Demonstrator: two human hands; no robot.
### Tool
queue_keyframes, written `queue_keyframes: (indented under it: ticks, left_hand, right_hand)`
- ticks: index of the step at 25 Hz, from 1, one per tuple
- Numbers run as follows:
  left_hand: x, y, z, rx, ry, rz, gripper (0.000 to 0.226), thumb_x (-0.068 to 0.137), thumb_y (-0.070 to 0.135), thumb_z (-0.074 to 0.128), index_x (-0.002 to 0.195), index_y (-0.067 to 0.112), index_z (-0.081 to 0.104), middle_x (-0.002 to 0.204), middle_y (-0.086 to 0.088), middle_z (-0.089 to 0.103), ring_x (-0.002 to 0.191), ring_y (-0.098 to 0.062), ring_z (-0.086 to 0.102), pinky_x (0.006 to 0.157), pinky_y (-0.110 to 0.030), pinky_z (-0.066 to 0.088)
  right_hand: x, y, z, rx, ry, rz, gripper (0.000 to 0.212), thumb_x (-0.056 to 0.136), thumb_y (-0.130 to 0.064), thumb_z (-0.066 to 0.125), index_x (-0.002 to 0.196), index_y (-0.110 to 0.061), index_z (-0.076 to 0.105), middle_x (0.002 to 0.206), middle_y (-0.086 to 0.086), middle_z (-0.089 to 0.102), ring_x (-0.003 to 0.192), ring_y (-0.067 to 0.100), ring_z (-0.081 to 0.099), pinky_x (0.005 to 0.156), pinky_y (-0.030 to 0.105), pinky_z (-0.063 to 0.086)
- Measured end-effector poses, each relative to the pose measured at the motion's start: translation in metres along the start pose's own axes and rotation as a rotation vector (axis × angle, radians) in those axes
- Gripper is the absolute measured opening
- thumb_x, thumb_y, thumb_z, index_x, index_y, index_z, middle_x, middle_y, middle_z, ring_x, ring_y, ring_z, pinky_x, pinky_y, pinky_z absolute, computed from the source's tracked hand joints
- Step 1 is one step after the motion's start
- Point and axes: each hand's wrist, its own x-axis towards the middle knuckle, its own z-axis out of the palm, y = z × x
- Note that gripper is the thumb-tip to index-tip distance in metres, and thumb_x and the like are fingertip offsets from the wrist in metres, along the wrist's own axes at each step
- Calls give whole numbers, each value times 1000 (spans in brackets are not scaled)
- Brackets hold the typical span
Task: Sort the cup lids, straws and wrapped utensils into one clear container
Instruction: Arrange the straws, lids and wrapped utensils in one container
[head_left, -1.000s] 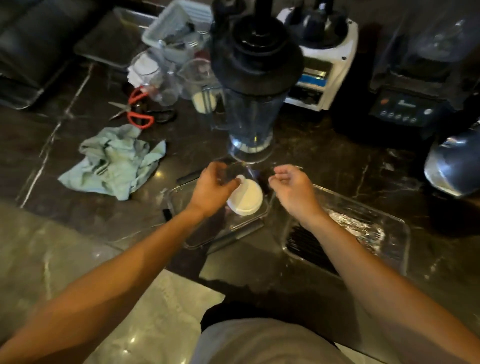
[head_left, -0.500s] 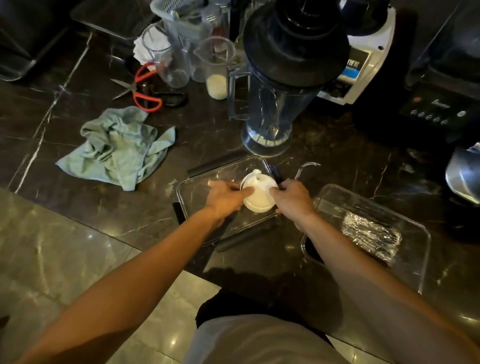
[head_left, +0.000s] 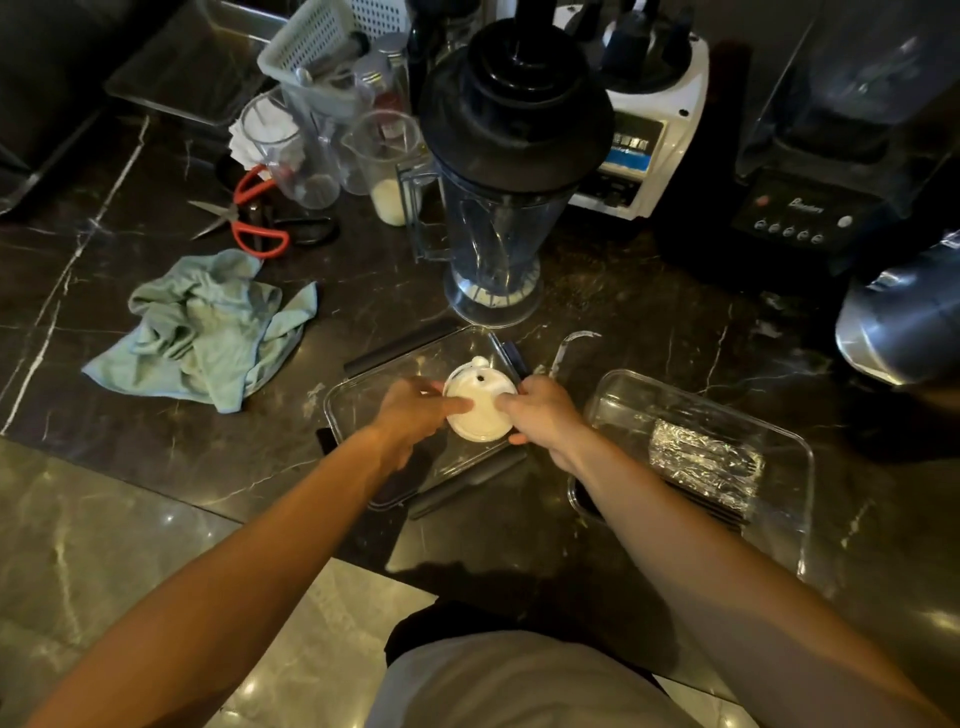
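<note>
Dark marble counter (head_left: 623, 364) with pale veins fills most of the view, and lots of kitchen things stand on it. Near the front edge sits a clear, flat plastic container (head_left: 363, 395). Over it, both hands hold a round white cup lid (head_left: 480, 408). The left hand (head_left: 410, 413) pinches the lid's left side, with its thumb lying on top. The right hand (head_left: 543, 410) grips the lid's right side with curled fingers. I cannot tell if the lid touches the bottom of the container or is just above it.

To the right sits a second clear plastic container (head_left: 779, 431). Inside it lies a bundle of utensils in shiny clear wrap (head_left: 706, 460), with black straws (head_left: 691, 501) next to it. Some long black straws (head_left: 400, 345) also lie on the counter along the edges of the first container.

Behind the hands stands a tall clear blender jug with a black lid (head_left: 506, 182). To the left lies a crumpled light green cloth (head_left: 208, 327). Behind the cloth lie scissors with red handles (head_left: 249, 218). Clear measuring cups (head_left: 384, 156) stand near the scissors.
</note>
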Motion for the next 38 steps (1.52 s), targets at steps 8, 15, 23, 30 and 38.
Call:
queue_keyframes:
  ticks: [8, 15, 23, 30, 38]
  left_hand:
    - [-58, 59, 8, -166, -22, 230, 42, 79, 16, 88, 114, 5, 66, 98, -11, 76, 81, -21, 78, 71, -35, 65]
    - [-98, 71, 147, -16, -242, 299, 22, 91, 11, 75, 113, 10, 73, 106, -16, 77, 105, -30, 73, 97, -50, 57]
    - [-98, 38, 181, 39, -202, 78, 21, 96, 15, 66, 116, 14, 72, 106, -3, 73, 96, -13, 66, 76, -25, 52]
    - [-98, 39, 206, -96, -148, -64, 56, 80, 28, 74, 133, 16, 62, 119, -7, 73, 109, -22, 70, 99, -41, 57]
    - [-106, 29, 218, -243, -61, -68, 65, 78, 32, 71, 138, 12, 55, 121, -8, 70, 109, -21, 68, 82, -30, 57]
  right_hand:
    - [-59, -25, -62, 179, 108, -228, 28, 92, -33, 71, 112, -16, 61, 99, -1, 69, 87, 13, 67, 62, 28, 51]
    - [-100, 71, -183, 355, 181, -108, 30, 92, -25, 76, 112, -5, 65, 101, 25, 72, 71, 17, 66, 52, 28, 47]
    - [-76, 122, -162, 365, 92, 26, 24, 99, -22, 67, 120, -11, 60, 101, 13, 71, 79, 19, 69, 68, 29, 61]
    - [-39, 118, -140, 248, 131, -3, 26, 98, -26, 59, 119, -14, 69, 101, 6, 75, 85, 17, 70, 62, 27, 56]
    - [-29, 123, -130, 128, 201, -88, 21, 96, -26, 65, 112, -20, 77, 93, -1, 79, 86, 16, 75, 81, 45, 63]
